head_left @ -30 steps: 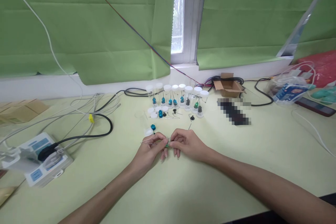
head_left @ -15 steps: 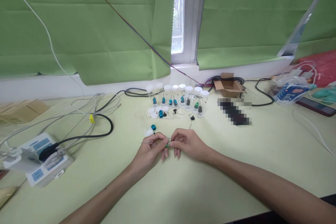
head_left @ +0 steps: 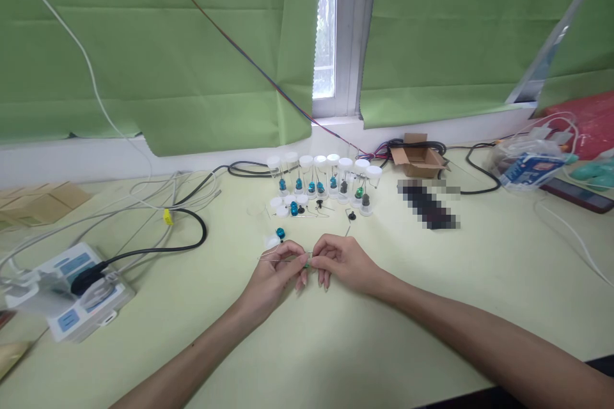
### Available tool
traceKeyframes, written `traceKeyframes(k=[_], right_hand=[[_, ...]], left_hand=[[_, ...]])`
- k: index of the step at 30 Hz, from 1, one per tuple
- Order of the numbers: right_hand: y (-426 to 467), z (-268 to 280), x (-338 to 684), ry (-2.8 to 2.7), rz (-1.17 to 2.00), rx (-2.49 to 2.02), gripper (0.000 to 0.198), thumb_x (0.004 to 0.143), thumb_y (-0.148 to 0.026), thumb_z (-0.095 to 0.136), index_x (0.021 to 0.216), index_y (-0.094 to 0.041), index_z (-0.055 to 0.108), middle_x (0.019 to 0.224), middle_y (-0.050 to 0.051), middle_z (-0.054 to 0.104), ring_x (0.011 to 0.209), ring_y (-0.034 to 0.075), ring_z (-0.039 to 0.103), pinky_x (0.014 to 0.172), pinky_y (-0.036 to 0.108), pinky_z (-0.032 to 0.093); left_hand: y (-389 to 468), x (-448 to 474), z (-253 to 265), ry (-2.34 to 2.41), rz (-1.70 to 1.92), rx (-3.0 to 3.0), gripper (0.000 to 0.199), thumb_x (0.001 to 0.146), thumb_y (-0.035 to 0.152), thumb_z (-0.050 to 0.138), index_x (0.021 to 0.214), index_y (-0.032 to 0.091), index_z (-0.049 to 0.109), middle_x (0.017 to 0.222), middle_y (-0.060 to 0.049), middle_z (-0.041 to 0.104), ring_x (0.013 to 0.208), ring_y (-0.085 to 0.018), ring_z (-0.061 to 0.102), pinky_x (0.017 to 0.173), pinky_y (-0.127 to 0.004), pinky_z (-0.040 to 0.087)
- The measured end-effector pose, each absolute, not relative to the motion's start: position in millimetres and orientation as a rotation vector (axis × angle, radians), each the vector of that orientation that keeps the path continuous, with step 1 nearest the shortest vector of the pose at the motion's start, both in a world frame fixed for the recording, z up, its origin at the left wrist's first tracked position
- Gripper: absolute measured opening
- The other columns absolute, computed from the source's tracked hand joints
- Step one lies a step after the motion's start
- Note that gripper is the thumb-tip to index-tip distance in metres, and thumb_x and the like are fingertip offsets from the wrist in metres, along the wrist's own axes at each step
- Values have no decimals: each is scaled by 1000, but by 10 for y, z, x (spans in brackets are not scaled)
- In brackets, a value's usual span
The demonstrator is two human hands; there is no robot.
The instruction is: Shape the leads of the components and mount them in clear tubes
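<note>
One left hand (head_left: 274,273), one right hand (head_left: 346,262), both pinching a small green piece (head_left: 307,264), scarcely moved since earlier.

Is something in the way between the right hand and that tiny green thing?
No, nothing visible is: the right hand is right at the tiny green thing, with the left hand on its other side. The nearest blue piece lies beyond the left hand, not between.
</note>
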State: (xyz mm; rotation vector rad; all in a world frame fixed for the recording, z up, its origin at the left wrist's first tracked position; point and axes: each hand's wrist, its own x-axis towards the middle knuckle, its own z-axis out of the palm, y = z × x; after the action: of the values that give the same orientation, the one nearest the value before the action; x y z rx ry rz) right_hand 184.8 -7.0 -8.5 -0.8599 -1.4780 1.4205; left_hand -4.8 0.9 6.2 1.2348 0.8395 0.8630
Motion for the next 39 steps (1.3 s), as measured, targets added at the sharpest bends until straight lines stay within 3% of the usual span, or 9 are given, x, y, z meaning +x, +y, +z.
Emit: traceKeyframes(k=[10, 18, 39], right_hand=[[-74, -78, 1842, -1478, 1401, -860, 17, 84, -31, 70, 82, -17, 60, 59, -2, 63, 48, 15, 62, 48, 27, 53], [-72, -80, 1846, -1511, 1351, -867, 19, 82, -32, 71, 81, -17, 60, 58, -2, 63, 49, 14, 62, 50, 27, 55], [-82, -75, 1859, -1504, 1364, -866, 34, 72, -44, 80, 81, -17, 63, 69, 1, 67, 58, 15, 65, 59, 30, 57]], left_hand=[[12, -40, 60, 825, 891, 1204, 15, 83, 29, 73, 86, 17, 64, 70, 1, 59, 58, -11, 56, 52, -23, 43], [31, -55, 19, 845, 871, 1233, 14, 86, 30, 69, 85, 17, 67, 66, 0, 60, 57, -11, 55, 53, -23, 43], [1, -4, 90, 869, 900, 1133, 18, 78, 30, 77, 78, 16, 66, 60, 0, 61, 52, -11, 54, 48, -22, 42]])
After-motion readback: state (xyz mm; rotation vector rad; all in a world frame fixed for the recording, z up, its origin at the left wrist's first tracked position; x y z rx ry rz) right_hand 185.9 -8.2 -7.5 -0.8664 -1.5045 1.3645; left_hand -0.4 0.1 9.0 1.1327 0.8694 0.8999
